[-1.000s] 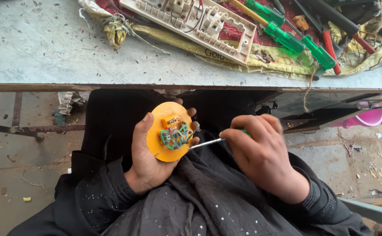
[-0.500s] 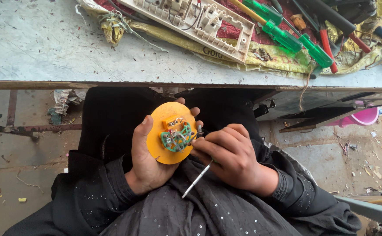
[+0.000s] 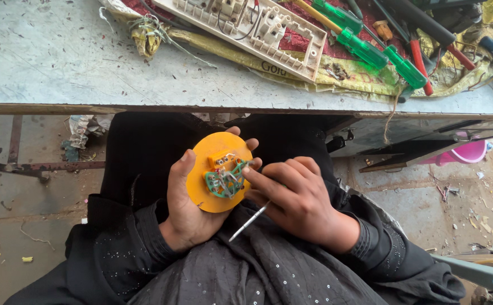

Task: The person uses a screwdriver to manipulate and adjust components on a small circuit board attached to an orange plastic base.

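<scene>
My left hand (image 3: pixel 187 206) cups the orange disc (image 3: pixel 215 181); right hand (image 3: pixel 297 200), gripping a screwdriver (image 3: pixel 249 222), fingers its green wiring (image 3: pixel 227 181) from the disc's right.

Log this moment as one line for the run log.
left hand: holds orange disc | right hand: fingertip on green wiring, thin metal tool tucked in palm

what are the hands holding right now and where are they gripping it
The left hand cups the round orange disc from behind, thumb on its left rim. The right hand holds a thin metal tool tucked under its fingers, forefinger touching the green wiring.
</scene>
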